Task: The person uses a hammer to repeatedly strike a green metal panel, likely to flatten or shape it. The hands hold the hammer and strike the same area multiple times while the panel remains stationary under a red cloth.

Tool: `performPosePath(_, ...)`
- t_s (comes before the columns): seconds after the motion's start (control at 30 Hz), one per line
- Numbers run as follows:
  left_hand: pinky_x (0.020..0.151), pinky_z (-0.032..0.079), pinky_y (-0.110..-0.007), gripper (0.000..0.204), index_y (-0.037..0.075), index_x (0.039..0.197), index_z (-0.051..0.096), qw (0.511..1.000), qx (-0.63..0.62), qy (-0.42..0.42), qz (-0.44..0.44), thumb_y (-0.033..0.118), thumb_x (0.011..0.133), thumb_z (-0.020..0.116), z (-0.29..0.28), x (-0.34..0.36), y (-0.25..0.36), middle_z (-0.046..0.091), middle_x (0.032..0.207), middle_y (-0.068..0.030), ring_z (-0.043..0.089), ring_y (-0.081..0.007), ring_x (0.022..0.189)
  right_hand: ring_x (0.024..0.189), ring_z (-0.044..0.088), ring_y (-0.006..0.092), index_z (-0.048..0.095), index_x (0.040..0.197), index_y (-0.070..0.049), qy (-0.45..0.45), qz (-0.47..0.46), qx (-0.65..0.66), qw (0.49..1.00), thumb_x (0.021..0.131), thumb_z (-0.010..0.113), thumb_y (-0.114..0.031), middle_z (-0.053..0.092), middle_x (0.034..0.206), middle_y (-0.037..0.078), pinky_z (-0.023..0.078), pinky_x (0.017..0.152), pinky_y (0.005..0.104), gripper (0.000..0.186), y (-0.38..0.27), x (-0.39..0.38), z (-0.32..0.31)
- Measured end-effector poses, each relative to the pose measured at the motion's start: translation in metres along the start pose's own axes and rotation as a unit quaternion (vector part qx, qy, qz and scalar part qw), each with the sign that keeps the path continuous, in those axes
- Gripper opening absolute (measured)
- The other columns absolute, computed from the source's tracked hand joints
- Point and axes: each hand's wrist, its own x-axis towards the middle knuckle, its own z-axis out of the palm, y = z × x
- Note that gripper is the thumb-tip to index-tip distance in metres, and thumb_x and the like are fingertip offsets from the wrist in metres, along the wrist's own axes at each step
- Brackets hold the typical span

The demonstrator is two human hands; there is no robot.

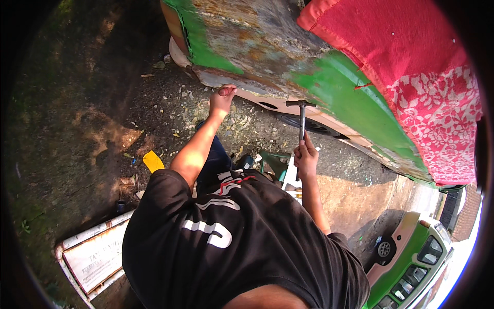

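My right hand (306, 159) grips a metal hammer (302, 120) by its shaft, with the head raised near the lower body of a vehicle. The vehicle's panel (257, 46) is patchy, with green paint, bare weathered metal and rust. At the panel's pale lower edge (267, 98), my left hand (223, 100) is closed, fingers curled; whatever lies inside them is too small to make out. A red cloth with a white floral pattern (391, 56) drapes over the vehicle at the upper right, and part of a dark wheel (309, 123) shows under the body.
A rusty white framed sign (92, 255) lies at the lower left. A yellow piece (153, 161) and scattered pale chips rest on dirt ground. A green object (270, 162) and a white one stand by my legs. Another green and white vehicle (411, 268) is parked at the lower right.
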Motion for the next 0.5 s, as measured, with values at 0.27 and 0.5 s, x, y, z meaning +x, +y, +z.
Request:
performPosePath(0.27,0.073,0.052,-0.029,0.013,0.001,0.091,0.070,0.999,-0.017,0.027,0.010,0.012,0.086,0.074,0.007,0.007,-0.017,0.073,0.084,-0.0098,0.069,-0.0155,0.078,0.046,0.033,0.0031,0.046,0.147,-0.018,0.012,0.012,-0.024,1.000,0.102,0.052,-0.018,0.041,0.063,-0.005,0.024,0.039,0.0197,0.045,0.006,0.005,0.004)
performPosePath(0.5,0.072,0.052,-0.028,0.017,-0.001,0.090,0.070,0.999,-0.019,0.039,0.007,0.015,0.087,0.075,0.010,0.010,-0.025,0.073,0.083,-0.0103,0.068,-0.0114,0.078,0.047,0.033,0.0034,0.045,0.148,-0.018,0.013,0.023,-0.032,0.999,0.102,0.052,-0.017,0.040,0.062,-0.005,0.026,0.040,0.0198,0.046,0.004,0.010,0.007)
